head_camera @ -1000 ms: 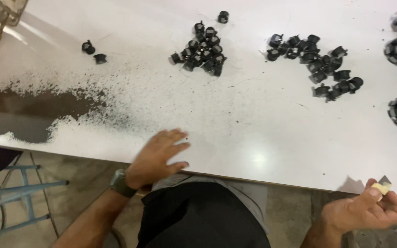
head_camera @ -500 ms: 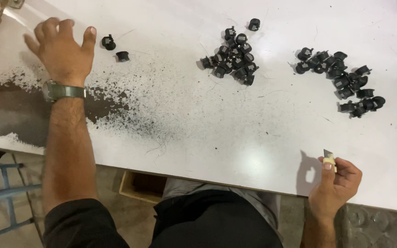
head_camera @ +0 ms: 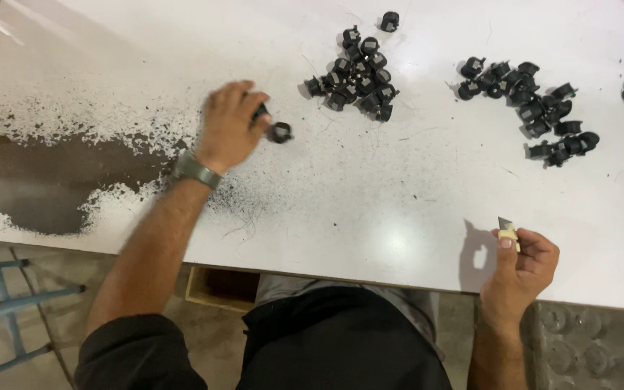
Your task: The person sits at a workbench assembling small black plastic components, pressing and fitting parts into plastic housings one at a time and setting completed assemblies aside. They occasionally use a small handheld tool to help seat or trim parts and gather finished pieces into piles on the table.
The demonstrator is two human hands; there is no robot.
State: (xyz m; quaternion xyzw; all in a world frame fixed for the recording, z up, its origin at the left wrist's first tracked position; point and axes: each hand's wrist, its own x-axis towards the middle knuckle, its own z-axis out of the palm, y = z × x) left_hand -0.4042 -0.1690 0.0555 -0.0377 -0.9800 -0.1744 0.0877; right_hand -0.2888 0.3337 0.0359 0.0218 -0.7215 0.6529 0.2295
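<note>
Small black part, round, partly blurred, left of the middle pile; small blade, pointing up, well right-below it.

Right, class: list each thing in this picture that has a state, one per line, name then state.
Left hand: closed around small black parts, just above the table.
Right hand: pinching a small blade, tip up.
Middle pile of black parts: loose heap, untouched.
Right pile of black parts: scattered, untouched.
White table: dusted with dark shavings at left.

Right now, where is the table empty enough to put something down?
Bare white table lies between the left hand and right hand, below the middle pile. It is crowded at the right pile and the dark shavings.
</note>
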